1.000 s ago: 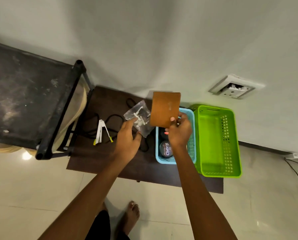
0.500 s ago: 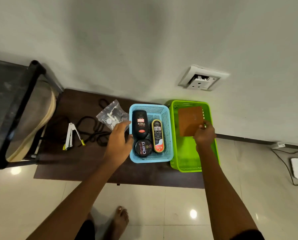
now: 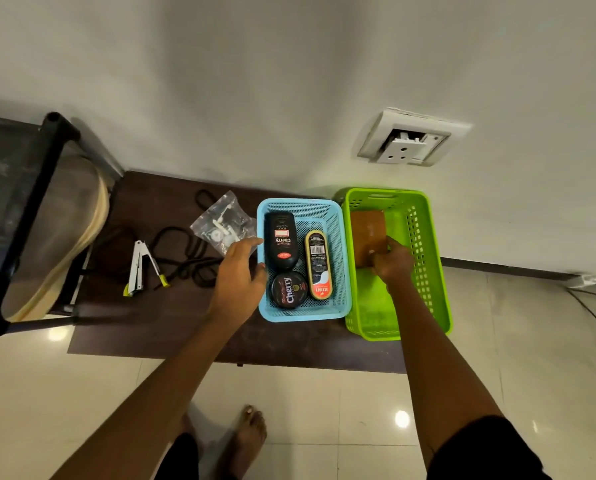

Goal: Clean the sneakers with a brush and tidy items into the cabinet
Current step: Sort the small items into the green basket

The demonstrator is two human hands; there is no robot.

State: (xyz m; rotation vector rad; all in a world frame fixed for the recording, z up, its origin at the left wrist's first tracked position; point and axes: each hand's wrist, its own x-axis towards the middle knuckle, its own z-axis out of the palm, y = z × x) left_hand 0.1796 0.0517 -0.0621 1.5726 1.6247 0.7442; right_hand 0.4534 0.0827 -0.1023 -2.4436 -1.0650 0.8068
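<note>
My right hand (image 3: 391, 261) grips the near edge of a flat brown pad (image 3: 368, 235) and holds it low inside the green basket (image 3: 435, 271). Beside it on the left stands a blue basket (image 3: 303, 313) holding a black Cherry bottle (image 3: 281, 240), a round Cherry polish tin (image 3: 288, 289) and a Kiwi polish applicator (image 3: 318, 263). My left hand (image 3: 239, 275) hovers with relaxed fingers at the blue basket's left wall, just below a clear plastic bag of small white parts (image 3: 222, 225). No sneakers or brush are in view.
Both baskets stand on a dark brown board (image 3: 158, 327) on the tiled floor against the wall. Black cords (image 3: 185, 251) and a white-and-yellow stapler-like tool (image 3: 139, 268) lie on it. A black-framed rack (image 3: 23, 209) stands left; a wall socket (image 3: 409, 140) hangs upper right.
My right hand carried the brown pad from above the blue basket rightward and down into the green basket. My left hand let go of the plastic bag, which now lies on the board.
</note>
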